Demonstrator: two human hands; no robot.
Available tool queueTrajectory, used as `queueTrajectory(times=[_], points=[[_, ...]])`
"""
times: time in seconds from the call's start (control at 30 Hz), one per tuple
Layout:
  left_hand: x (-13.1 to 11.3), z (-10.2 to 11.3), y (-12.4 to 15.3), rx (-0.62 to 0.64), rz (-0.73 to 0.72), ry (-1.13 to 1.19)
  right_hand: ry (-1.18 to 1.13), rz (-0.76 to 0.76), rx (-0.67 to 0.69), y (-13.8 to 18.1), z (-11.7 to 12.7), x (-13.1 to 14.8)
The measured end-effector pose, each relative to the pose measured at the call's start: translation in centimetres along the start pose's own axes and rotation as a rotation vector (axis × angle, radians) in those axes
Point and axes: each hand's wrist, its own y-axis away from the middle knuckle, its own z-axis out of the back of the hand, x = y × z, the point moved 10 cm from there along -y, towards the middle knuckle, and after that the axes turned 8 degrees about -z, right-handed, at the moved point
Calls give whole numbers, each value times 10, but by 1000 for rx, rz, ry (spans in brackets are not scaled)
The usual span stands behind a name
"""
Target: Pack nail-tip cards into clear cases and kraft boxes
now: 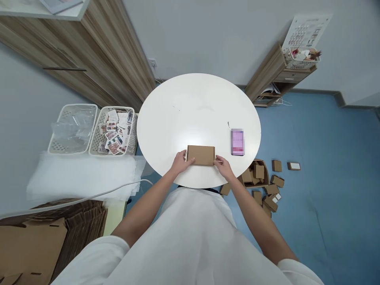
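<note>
A flat brown cardboard box (201, 155), its lid closed, rests near the front edge of the white oval table (196, 107). My left hand (180, 162) grips its left end, the thumb lying over the front left corner. At the opposite end, my right hand (223, 166) has its fingers curled against the right side of the box. Farther right on the tabletop lies a phone (238, 142) with a pinkish, blurred screen. What is inside the box is hidden.
Left of the table stand a white basket of printed cards (114, 132) and another holding clear plastic bags (74, 128). Below them lie translucent sheets (83, 174) and stacked flat cardboard (32, 245). Several small boxes (270, 202) lie on the blue floor at right, near a filled carton (264, 170).
</note>
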Motion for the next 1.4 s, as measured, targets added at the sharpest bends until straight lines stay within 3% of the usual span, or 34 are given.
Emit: queueTrajectory(times=[0.13, 0.27, 0.43, 0.57, 0.77, 0.93, 1.1, 1.27, 1.4], points=[[1, 1, -12, 58, -26, -4, 155, -37, -38, -4, 9, 5], [-10, -13, -11, 133, -129, -47, 384, 13, -59, 0, -5, 16], [-9, -22, -7, 189, -115, -129, 528, 26, -82, 3, -11, 20], [-6, -20, -9, 212, -147, -96, 484, 13, -26, 3, -6, 20], [4, -9, -10, 103, -68, 29, 282, -55, -66, -2, 5, 14], [-5, -16, -5, 117, -127, 82, 218, 9, -44, -6, -6, 10], [-4, -16, 4, 32, -25, 75, 171, 105, -52, 1, -11, 11], [-32, -22, 21, -63, 26, 92, 62, 168, 13, 21, 5, 4], [-81, -46, 26, -66, -37, 82, -38, 184, -37, 38, 56, -14]])
